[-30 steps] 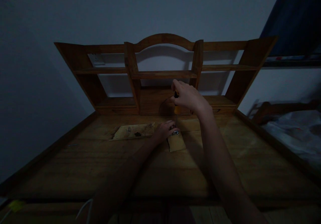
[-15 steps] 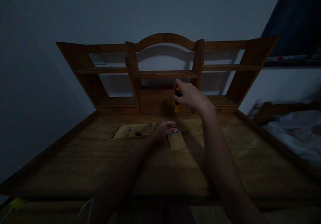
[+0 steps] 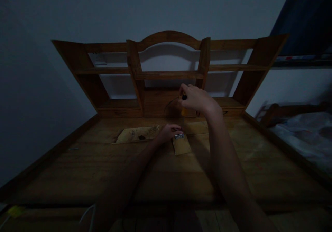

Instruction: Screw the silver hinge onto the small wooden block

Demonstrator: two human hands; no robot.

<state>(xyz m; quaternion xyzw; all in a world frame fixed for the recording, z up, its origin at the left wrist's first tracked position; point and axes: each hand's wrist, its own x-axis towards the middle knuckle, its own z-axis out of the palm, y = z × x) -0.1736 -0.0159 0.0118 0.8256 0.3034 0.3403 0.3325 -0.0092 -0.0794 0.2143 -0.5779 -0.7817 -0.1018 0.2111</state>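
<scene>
My right hand (image 3: 198,99) grips the yellow and black handle of a screwdriver (image 3: 183,111) held upright, its shaft pointing down at a small metal hinge (image 3: 178,135). The hinge lies on the far end of a small wooden block (image 3: 182,146) on the wooden desk (image 3: 103,169). My left hand (image 3: 168,132) rests on the desk right beside the hinge, fingers touching it and the block's edge. The room is very dim.
A long flat wooden strip (image 3: 137,134) lies to the left of my left hand. A wooden hutch with shelves (image 3: 168,74) stands at the desk's back against the wall. A bed with pale bedding (image 3: 306,135) is at the right. A white cable (image 3: 86,215) hangs at the front edge.
My right hand with the screwdriver has shifted slightly lower toward the hinge. The left hand stays at the hinge. The view has tilted a little.
</scene>
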